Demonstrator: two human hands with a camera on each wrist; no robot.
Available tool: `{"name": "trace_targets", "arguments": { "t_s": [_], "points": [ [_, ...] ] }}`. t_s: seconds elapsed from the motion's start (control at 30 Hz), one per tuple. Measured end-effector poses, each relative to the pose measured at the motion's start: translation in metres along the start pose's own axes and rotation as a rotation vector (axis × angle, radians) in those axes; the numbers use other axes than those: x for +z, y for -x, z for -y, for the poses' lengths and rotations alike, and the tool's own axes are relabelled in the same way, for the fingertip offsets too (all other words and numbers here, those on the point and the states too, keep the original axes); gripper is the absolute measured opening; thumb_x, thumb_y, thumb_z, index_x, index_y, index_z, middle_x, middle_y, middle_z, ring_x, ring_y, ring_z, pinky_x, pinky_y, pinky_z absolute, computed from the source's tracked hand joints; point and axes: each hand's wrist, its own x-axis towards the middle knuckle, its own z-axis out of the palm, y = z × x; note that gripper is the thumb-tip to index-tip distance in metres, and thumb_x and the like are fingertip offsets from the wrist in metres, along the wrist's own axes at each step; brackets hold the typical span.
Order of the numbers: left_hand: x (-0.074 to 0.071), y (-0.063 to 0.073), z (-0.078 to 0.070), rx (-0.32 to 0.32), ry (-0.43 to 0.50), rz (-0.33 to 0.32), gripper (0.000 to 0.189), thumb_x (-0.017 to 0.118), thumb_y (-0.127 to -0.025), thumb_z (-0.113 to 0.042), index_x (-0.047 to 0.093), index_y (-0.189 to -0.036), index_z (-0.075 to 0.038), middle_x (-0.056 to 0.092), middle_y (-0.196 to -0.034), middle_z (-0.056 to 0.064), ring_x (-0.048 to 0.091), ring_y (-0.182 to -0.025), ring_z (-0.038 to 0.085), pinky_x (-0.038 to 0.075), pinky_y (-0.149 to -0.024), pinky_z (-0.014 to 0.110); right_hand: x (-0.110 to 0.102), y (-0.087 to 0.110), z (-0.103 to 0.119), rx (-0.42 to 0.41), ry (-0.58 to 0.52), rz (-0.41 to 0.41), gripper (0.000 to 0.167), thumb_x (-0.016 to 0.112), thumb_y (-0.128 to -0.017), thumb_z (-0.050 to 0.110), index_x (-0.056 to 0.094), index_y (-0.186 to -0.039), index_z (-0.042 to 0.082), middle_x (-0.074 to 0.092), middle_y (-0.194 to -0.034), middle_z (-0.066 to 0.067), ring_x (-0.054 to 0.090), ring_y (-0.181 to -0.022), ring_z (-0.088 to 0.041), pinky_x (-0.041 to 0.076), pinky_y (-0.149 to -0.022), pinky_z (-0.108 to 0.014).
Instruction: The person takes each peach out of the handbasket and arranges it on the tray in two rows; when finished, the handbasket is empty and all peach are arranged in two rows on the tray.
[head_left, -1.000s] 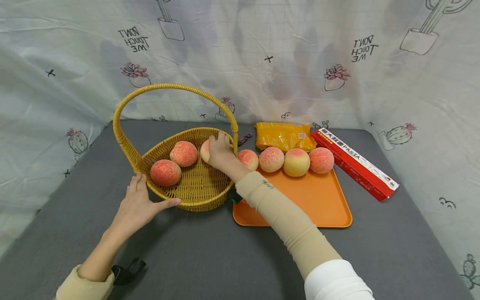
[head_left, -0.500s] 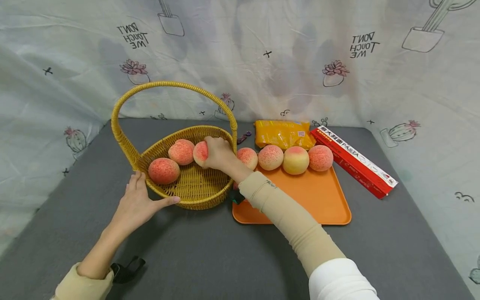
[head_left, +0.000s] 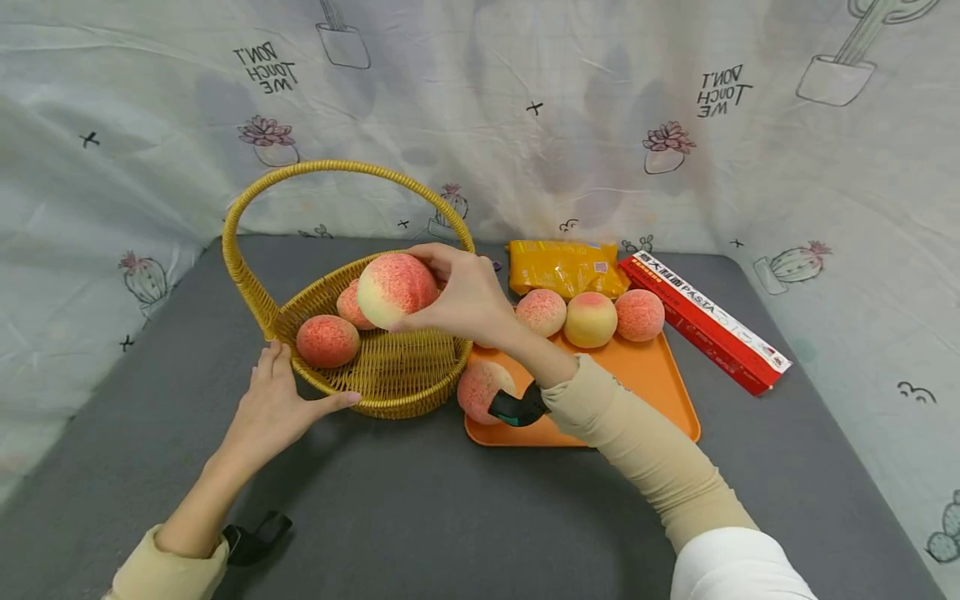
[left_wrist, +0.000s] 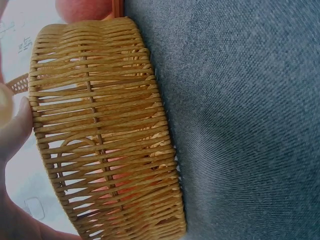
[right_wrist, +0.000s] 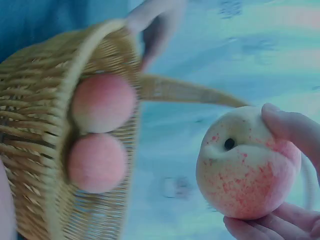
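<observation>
My right hand [head_left: 472,296] grips a peach [head_left: 395,290] above the basket's opening, thumb below it and fingers over its far side. In the right wrist view, a dark pit marks this peach's [right_wrist: 245,165] pale end. A yellow wicker basket [head_left: 405,408] with a tall arched handle stands left of the tray. Inside it lie a red peach [head_left: 327,341] and another peach [head_left: 351,305], partly hidden by the held one. My left hand [head_left: 273,417] rests on the basket's near-left rim, thumb stretched along the front and fingers at the handle's foot.
An orange tray [head_left: 637,400] bears several peaches, one peach [head_left: 483,392] at its near-left corner beside my right wrist strap. Behind are a yellow packet [head_left: 566,268] and a red pasta box [head_left: 705,325]. A printed curtain [head_left: 570,142] backs the grey table [head_left: 420,500].
My right hand has lifted the peach from inside the basket, up and towards me. The two other peaches stay in the basket. My left hand keeps its place on the rim.
</observation>
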Motion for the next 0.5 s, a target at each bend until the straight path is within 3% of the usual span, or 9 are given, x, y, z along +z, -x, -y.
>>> {"name": "trace_targets", "arguments": {
  "t_s": [0.1,0.27,0.5],
  "points": [
    [0.000,0.000,0.000,0.000,0.001,0.001,0.126,0.072,-0.078,-0.061,0.004,-0.145,0.022,0.002,-0.149,0.044,0.009,-0.135,0.061,0.027,-0.097,0.073,-0.014,0.017,0.008,-0.046,-0.128,-0.047,0.072,0.094,-0.059,0.008,0.062,-0.124,0.001,0.068,-0.115,-0.010,0.067,-0.101,-0.015,0.052,-0.086,-0.023],
    [0.000,0.001,0.002,0.006,0.005,-0.002,0.128,0.071,-0.078,-0.063,0.002,-0.146,0.021,0.000,-0.149,0.044,0.008,-0.135,0.062,0.025,-0.097,0.073,-0.034,0.043,0.011,-0.108,-0.223,-0.102,0.075,0.092,-0.056,-0.003,0.061,-0.123,-0.004,0.067,-0.116,-0.014,0.067,-0.102,-0.019,0.053,-0.088,-0.028],
    [0.000,0.001,0.002,0.017,0.007,-0.006,0.129,0.072,-0.077,-0.064,0.001,-0.146,0.019,0.002,-0.150,0.043,0.011,-0.134,0.062,0.027,-0.096,0.073,-0.054,0.073,0.006,-0.118,-0.197,-0.169,0.077,0.091,-0.054,-0.008,0.061,-0.125,-0.004,0.067,-0.117,-0.014,0.067,-0.104,-0.018,0.053,-0.089,-0.032]
  ]
}}
